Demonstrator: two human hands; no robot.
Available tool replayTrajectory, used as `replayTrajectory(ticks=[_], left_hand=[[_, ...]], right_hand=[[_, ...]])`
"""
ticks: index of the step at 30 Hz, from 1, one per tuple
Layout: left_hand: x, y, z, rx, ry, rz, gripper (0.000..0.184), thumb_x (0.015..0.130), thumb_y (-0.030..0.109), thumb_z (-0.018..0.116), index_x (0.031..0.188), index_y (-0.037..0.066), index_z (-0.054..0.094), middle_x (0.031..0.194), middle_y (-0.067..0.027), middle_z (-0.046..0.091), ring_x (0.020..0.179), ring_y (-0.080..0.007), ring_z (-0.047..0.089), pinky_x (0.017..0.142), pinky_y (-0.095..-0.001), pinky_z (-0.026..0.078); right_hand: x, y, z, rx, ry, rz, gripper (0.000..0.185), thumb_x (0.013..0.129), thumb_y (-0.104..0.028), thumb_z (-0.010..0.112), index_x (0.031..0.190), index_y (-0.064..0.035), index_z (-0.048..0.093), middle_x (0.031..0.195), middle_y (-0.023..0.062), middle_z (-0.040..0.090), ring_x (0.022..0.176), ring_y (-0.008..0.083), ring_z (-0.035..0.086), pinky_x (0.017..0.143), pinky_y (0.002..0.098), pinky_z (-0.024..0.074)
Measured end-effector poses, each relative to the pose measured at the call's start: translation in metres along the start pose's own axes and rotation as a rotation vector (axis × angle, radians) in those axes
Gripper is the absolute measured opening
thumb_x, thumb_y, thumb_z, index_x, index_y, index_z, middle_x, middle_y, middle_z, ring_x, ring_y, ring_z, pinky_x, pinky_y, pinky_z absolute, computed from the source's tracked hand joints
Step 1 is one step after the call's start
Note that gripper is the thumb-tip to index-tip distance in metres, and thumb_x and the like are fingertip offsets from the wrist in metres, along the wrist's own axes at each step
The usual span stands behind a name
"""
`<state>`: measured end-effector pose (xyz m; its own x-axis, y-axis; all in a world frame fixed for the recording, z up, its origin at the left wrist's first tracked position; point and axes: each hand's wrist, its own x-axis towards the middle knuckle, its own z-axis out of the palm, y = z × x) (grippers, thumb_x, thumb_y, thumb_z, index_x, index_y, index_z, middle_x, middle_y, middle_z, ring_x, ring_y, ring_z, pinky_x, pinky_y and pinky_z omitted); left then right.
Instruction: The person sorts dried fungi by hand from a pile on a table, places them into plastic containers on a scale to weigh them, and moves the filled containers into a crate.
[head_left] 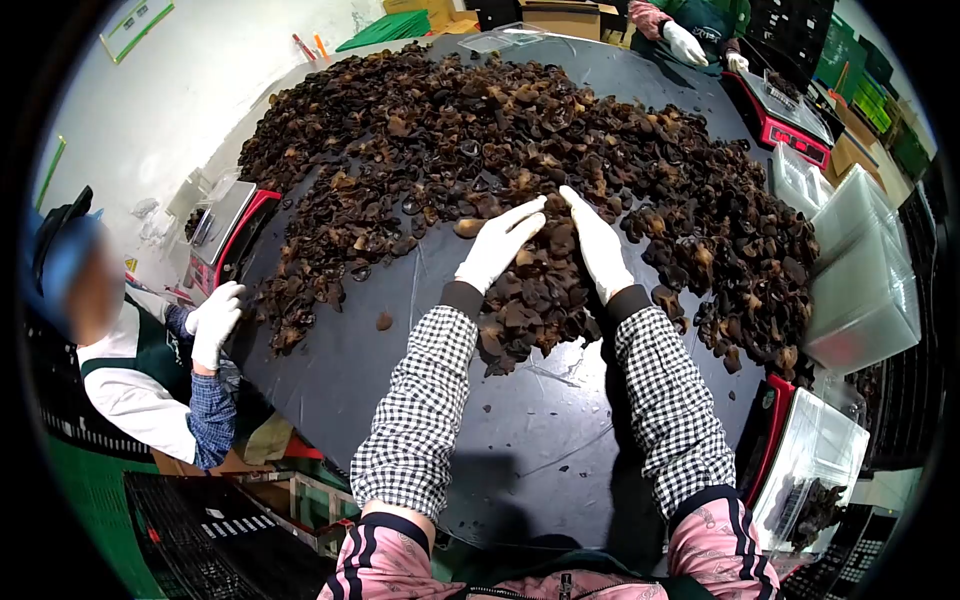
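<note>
A wide heap of dark brown, curled, fungus-like pieces (pixel 400 130) covers much of the grey table (pixel 540 440). My left hand (pixel 500 243), in a white glove, lies against the left side of a smaller pile (pixel 540 300), its fingers stretched toward the pile's far end. On the pile's right side rests my right hand (pixel 597 243), also gloved in white, fingers extended and slanting inward. The fingertips nearly meet, with a small gap between them. Neither hand is closed round any piece. Checked sleeves cover both forearms.
A person (pixel 140 340) in white gloves stands at the left edge beside a red scale (pixel 240 235). Another person (pixel 690 40) is at the far right near a second scale (pixel 790 110). Clear plastic boxes (pixel 865 290) stack at the right, above a third scale (pixel 815 455).
</note>
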<state>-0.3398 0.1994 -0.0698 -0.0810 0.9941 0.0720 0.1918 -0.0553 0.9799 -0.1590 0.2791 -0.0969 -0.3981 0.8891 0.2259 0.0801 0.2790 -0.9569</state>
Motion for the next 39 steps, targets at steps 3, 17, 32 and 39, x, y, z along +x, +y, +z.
replayTrajectory(ticks=[3, 17, 32, 39], left_hand=[[-0.010, 0.012, 0.021, -0.071, -0.077, 0.024, 0.041, 0.103, 0.023, 0.062, 0.140, 0.005, 0.062, 0.138, -0.0084, 0.066, 0.124, -0.0168, 0.062, 0.107, -0.0287, 0.046], [-0.096, 0.067, 0.060, 0.635, -0.259, 0.267, 0.045, 0.098, 0.031, 0.066, 0.140, 0.015, 0.063, 0.152, -0.0155, 0.053, 0.145, -0.0298, 0.044, 0.118, -0.0406, 0.038], [-0.241, 0.056, 0.080, 1.117, 0.036, 0.446, 0.060, 0.086, 0.034, 0.074, 0.142, 0.018, 0.060, 0.155, -0.0184, 0.045, 0.143, -0.0420, 0.036, 0.116, -0.0536, 0.027], [-0.193, 0.096, 0.155, 0.986, 0.039, 0.825, 0.029, 0.082, 0.016, 0.075, 0.111, 0.014, 0.073, 0.132, -0.0099, 0.062, 0.130, -0.0348, 0.051, 0.111, -0.0527, 0.036]], right_hand=[[-0.008, 0.008, -0.018, 0.472, -0.104, 0.024, 0.042, 0.109, -0.024, 0.046, 0.145, -0.0061, 0.058, 0.143, 0.0108, 0.061, 0.131, 0.0219, 0.057, 0.112, 0.0331, 0.0397], [-0.253, -0.042, -0.047, 0.282, 0.499, 0.066, 0.044, 0.110, -0.019, 0.044, 0.148, 0.0020, 0.049, 0.147, 0.0128, 0.055, 0.134, 0.0209, 0.054, 0.115, 0.0330, 0.0396], [-0.384, -0.099, -0.079, -0.147, 0.385, 0.194, 0.061, 0.093, 0.008, 0.050, 0.152, -0.0014, 0.043, 0.147, 0.0171, 0.054, 0.136, 0.0246, 0.053, 0.117, 0.0356, 0.0389], [-0.426, -0.114, -0.075, -0.006, 0.364, 0.171, 0.061, 0.091, 0.012, 0.049, 0.151, 0.0002, 0.043, 0.138, 0.0184, 0.059, 0.130, 0.0260, 0.058, 0.111, 0.0366, 0.0450]])
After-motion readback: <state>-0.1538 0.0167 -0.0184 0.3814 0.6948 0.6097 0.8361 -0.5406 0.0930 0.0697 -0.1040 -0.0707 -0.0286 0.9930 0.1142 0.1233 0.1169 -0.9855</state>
